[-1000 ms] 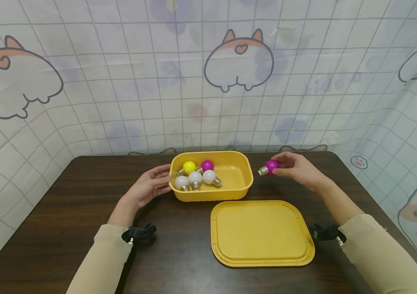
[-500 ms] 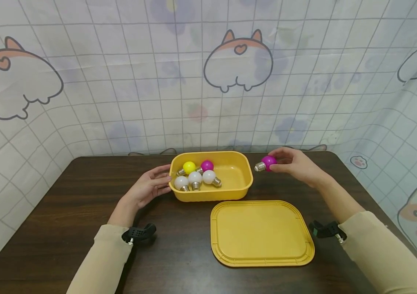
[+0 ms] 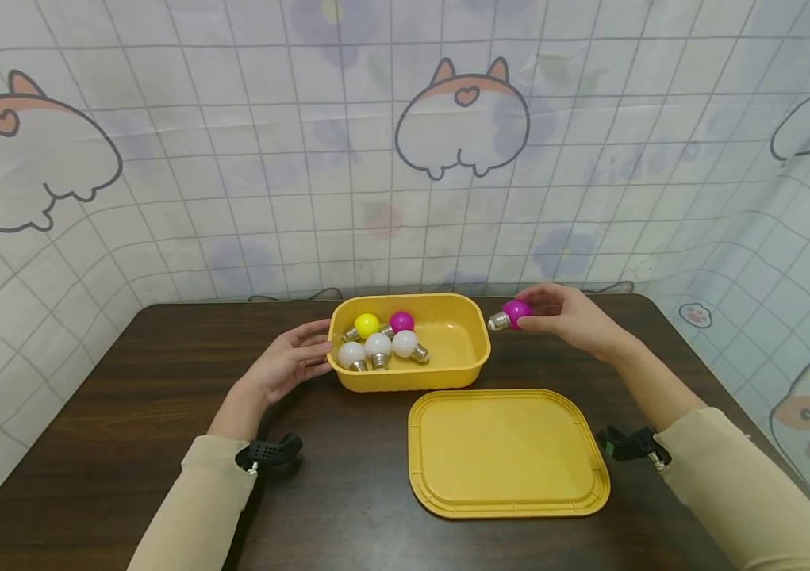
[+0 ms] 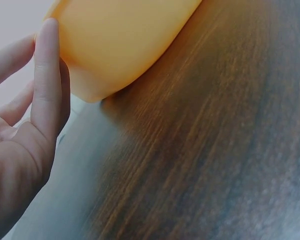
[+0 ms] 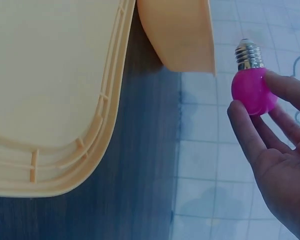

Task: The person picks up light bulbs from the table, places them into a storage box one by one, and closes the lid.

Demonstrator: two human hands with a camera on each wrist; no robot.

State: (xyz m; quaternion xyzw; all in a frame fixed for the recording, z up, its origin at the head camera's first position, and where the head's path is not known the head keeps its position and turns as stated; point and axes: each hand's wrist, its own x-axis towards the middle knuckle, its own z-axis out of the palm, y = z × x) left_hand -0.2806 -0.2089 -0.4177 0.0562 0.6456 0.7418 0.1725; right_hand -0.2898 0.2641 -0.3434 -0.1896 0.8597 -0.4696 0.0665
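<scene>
My right hand (image 3: 567,319) pinches a magenta light bulb (image 3: 516,312) between thumb and fingers, just off the right end of the yellow tub (image 3: 462,378). Its metal screw base points left toward the tub; in the right wrist view the bulb (image 5: 251,90) shows clear of the tub wall (image 5: 182,35). My left hand (image 3: 290,365) rests its fairly straight fingers against the tub's left end, as the left wrist view of the hand (image 4: 35,115) also shows. Inside the tub's left half lie a yellow bulb (image 3: 366,324), another magenta bulb (image 3: 401,321) and white bulbs (image 3: 378,346).
A yellow lid (image 3: 509,454) lies flat on the dark wooden table (image 3: 333,492), in front of the tub and to its right. Behind the table hangs a white gridded cloth (image 3: 347,198) with cartoon prints, which also runs along both sides.
My right hand has carried the magenta bulb left and slightly up, closer to the tub's right end. The left hand, tub and lid have stayed in place.
</scene>
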